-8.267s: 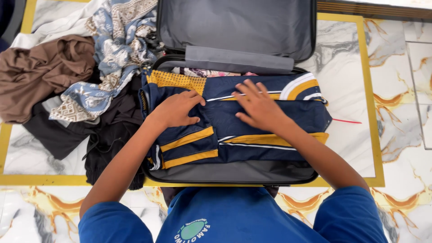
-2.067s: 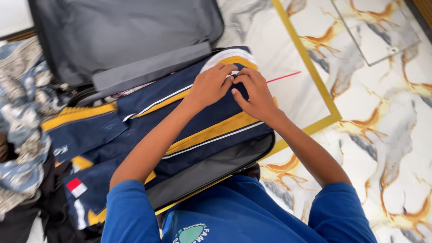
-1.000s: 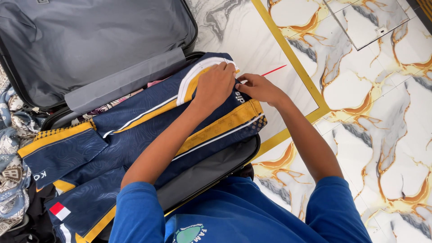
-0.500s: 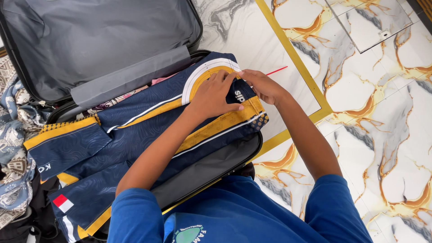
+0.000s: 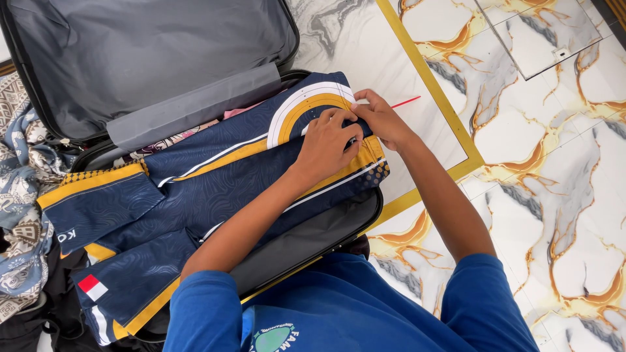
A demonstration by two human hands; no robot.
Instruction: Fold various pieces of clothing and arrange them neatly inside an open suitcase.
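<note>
1. The navy and yellow jersey (image 5: 215,189) lies across the open suitcase (image 5: 313,238).
2. Your left hand (image 5: 329,140) presses its collar end flat, fingers curled; keep it firm.
3. Your right hand (image 5: 385,120) seems to pinch that edge; tuck it smoothly inside the suitcase.

Open suitcase (image 5: 313,238) on marble floor (image 5: 535,163)

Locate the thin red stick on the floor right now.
Head view, upper middle: the red stick lies on the marble floor, just beyond the right hand, by the suitcase's right end.
</note>
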